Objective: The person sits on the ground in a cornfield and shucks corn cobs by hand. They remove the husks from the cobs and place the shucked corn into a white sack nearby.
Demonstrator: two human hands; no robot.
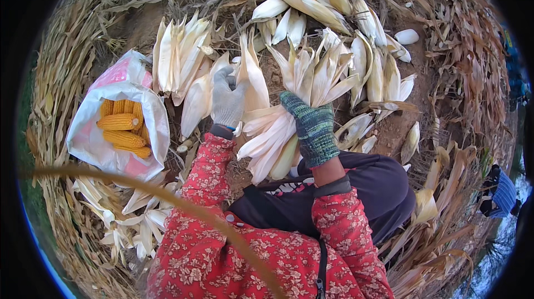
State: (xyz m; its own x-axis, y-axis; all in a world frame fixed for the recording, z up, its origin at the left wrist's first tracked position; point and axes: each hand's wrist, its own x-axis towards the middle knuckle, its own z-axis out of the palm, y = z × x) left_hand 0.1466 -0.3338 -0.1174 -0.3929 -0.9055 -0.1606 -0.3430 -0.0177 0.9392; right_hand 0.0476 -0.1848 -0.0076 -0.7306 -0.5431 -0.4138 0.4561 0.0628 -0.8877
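Observation:
My right hand point(312, 130), in a green and dark knitted glove, is closed around a bunch of pale corn husks point(311, 72) that fan out above and below the fist. My left hand point(228, 94), in a light grey glove, is beside other loose husks point(255, 84), its fingers curled; whether it grips one cannot be told. To its left stands a white and pink woven plastic sack point(160, 132), its mouth wide, with several husked yellow corn cobs point(119, 122) inside. Upper left of my left hand lies a stack of flattened husks point(181, 55).
Several unhusked corn ears point(311, 3) lie ahead and to the right. Dry corn stalks point(62, 90) cover the ground on both sides. Discarded husks point(146, 220) lie lower left. A blurred brown stalk point(187, 207) crosses close to the camera. Another person point(502, 195) is at the far right.

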